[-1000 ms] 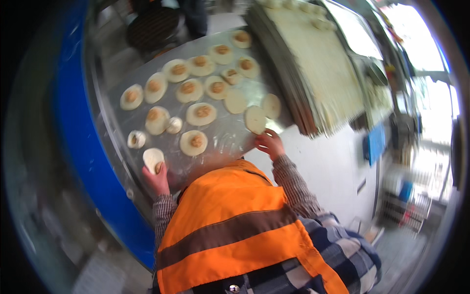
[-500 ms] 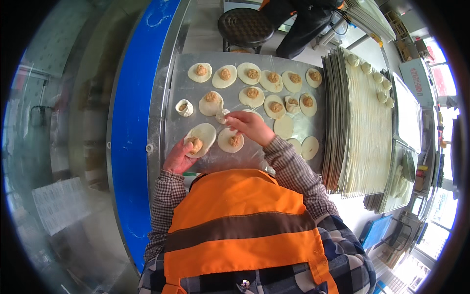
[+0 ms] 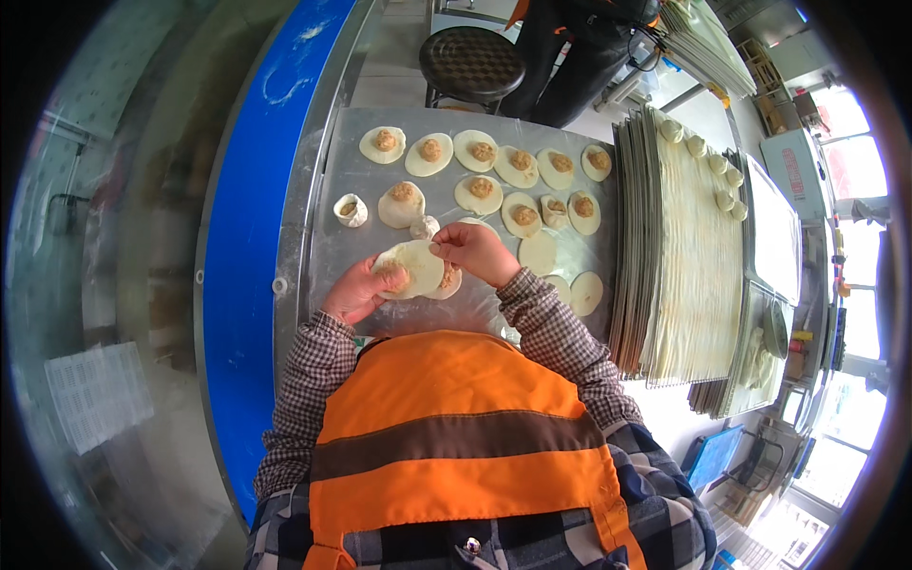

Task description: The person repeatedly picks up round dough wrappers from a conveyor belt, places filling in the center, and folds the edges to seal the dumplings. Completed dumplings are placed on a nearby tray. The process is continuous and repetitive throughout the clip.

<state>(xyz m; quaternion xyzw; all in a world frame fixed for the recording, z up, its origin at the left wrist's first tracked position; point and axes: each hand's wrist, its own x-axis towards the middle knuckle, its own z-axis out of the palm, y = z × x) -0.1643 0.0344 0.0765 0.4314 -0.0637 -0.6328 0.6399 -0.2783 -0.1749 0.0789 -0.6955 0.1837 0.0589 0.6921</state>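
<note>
Spanning the middle of the view, a metal table carries the work, with a blue edge along its left side. To its right stands a stack of flat trays, a few closed dumplings lined on top. At the far end sits a dark round stool. The person wears an orange vest over checked sleeves.

Rows of dough rounds lie on the table, most with a dab of filling; three plain rounds lie lower right. One folded dumpling sits at the left of the second row.

Left hand: palm up, fingers curled under a dough wrapper, cradling it just above the table's near edge. Right hand: fingers drawn narrow, thumb and forefinger pinching the wrapper's right rim. The wrapper thus lies between the two hands, resting on the left fingers and gripped at its edge by the right fingertips. Filling shows at its lower right edge.
</note>
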